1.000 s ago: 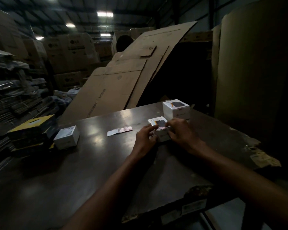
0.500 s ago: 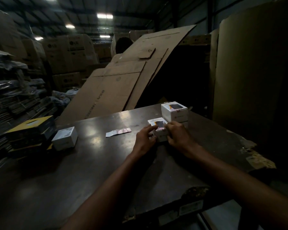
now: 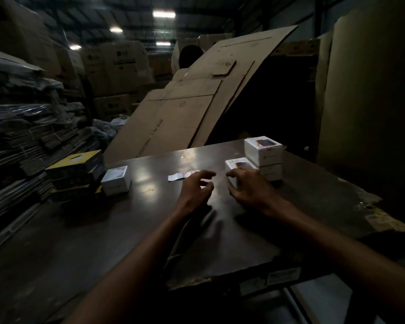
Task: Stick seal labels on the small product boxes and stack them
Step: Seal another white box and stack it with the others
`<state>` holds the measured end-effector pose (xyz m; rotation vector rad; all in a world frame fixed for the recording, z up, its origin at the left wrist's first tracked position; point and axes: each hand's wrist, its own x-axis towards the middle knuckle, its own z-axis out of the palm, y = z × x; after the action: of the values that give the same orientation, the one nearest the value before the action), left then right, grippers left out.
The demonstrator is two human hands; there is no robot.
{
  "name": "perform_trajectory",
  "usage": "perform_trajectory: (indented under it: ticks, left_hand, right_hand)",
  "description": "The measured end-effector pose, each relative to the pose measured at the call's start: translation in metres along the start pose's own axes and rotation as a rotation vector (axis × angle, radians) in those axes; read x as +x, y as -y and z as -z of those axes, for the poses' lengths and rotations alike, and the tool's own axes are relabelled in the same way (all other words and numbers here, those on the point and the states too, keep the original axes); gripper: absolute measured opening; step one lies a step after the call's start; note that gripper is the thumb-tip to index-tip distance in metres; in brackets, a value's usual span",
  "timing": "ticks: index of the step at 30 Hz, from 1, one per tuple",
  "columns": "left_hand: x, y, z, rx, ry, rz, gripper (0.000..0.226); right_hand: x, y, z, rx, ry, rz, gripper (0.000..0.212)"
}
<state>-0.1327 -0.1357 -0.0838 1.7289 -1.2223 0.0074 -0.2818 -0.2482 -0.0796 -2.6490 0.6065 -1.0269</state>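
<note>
A small product box (image 3: 237,168) at the desk's (image 3: 150,218) one o'clock is gripped by the right hand (image 3: 249,187), likely steadied for sealing. The left hand (image 3: 197,187), loosely spread and empty, is held near the label strip (image 3: 181,176) at twelve. Two stacked boxes (image 3: 263,157) stand just behind.

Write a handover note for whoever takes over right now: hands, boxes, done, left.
Left hand: open, holding nothing, by the label strip.
Right hand: grip on the near box.
Stack: two boxes, on the table behind the near box.
Left box: alone near the table's left edge.
Done: two stacked.
Left: stack the near box; its seal can't be seen. Then the left box.
</note>
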Motion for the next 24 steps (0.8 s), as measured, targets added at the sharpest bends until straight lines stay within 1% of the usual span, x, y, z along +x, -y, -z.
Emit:
perform_trajectory:
  ticks: [6, 9, 12, 15, 18, 21, 24]
  left_hand:
    - [-0.027, 0.024, 0.070, 0.103, -0.088, 0.064, 0.029]
    - [-0.040, 0.038, 0.107, 0.156, -0.149, 0.108, 0.030]
    - [-0.054, 0.054, 0.141, 0.235, -0.262, 0.156, 0.036]
    - [-0.061, 0.071, 0.166, 0.253, -0.357, 0.203, 0.040]
    - [-0.060, 0.088, 0.181, 0.250, -0.330, 0.256, 0.053]
    - [-0.055, 0.106, 0.187, 0.250, -0.271, 0.259, 0.072]
    - [-0.047, 0.119, 0.189, 0.228, -0.254, 0.237, 0.085]
  right_hand:
    - [0.010, 0.061, -0.027, 0.224, 0.081, -0.018, 0.028]
    - [0.020, 0.093, -0.048, 0.297, 0.118, 0.011, 0.027]
    - [0.032, 0.126, -0.072, 0.359, 0.184, 0.040, 0.028]
    - [0.048, 0.153, -0.097, 0.372, 0.241, 0.036, 0.033]
    - [0.064, 0.174, -0.120, 0.357, 0.287, 0.040, 0.039]
    - [0.081, 0.188, -0.140, 0.338, 0.299, 0.028, 0.050]
    - [0.094, 0.195, -0.160, 0.348, 0.293, 0.025, 0.058]
